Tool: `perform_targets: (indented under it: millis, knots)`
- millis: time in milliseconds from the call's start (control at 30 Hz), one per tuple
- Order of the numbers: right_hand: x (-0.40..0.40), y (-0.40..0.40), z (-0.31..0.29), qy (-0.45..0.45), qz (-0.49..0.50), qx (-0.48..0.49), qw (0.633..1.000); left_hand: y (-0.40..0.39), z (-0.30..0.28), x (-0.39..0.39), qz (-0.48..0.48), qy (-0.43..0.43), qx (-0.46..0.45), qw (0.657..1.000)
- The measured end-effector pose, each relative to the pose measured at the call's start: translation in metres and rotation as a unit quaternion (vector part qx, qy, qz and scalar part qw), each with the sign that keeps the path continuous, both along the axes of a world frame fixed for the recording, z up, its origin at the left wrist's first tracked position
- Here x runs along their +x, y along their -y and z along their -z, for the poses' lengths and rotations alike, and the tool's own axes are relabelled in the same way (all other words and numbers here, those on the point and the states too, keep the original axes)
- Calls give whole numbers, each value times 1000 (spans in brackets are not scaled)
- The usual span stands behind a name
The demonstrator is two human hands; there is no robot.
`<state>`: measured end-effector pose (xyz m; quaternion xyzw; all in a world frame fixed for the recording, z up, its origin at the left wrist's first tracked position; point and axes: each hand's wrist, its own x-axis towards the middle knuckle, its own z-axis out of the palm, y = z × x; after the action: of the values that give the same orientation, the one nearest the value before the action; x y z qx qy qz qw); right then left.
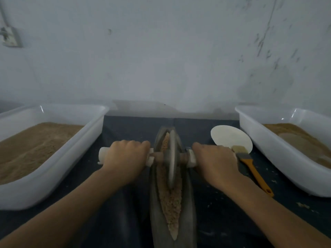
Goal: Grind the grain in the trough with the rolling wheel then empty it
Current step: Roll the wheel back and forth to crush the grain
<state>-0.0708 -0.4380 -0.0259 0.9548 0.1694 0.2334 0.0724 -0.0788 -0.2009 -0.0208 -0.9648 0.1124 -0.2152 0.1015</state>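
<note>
Both hands are on the axle and the wheel is in the groove. The left hand (125,158) is wrapped tight around the white-sleeved left end of the wooden axle (157,157), the right hand (215,161) clenched the same way on the right end, knuckles up, one hand either side of the grey rolling wheel (171,158). That wheel stands upright in the long boat-shaped trough (155,212), sitting toward the far half of it, with coarse tan grain (170,199) packed along the channel both ahead of and behind the disc. The grain looks lumpy and only partly broken, so I judge the grinding to be well short of done. Doing it well means even downward pressure from both fists so the disc does not tip against either wall, and full strokes running end to end so the near tip gets crushed too. Watch the far end, where the grain rides high against the lip and could spill onto the dark tablecloth (125,133). A brush (250,163) and a white dish (231,138) wait just right of the trough. The left tub (53,176) and the right tub (268,140) each hold tan meal.
</note>
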Motion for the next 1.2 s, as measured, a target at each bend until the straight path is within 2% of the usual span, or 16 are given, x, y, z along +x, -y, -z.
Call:
perform_targets:
  millis: [167,333,567,700,867,1033,1100,1200]
  knots:
    - [51,-18,-11,74,-11,-10,997,-5,1,50,-25,-1,-52,998]
    - [29,-26,-19,130,-55,-14,990,-10,13,28,-29,-31,-99,994]
    - [-53,4,-1,163,-127,33,978,-5,-8,-74,-4,-92,-30,995]
    - [-68,11,-1,108,-123,36,986,1,-19,-92,9,-80,11,997]
    - [-29,10,16,60,-63,16,996,2,-11,-48,2,-38,27,999]
    - [36,-3,11,83,-2,14,996,-3,-4,30,-2,16,17,1000]
    - [53,-10,2,59,0,28,998,-6,-5,53,-5,15,0,1000]
    - [58,-18,-10,74,-10,5,997,-9,-2,62,-8,-13,-51,999]
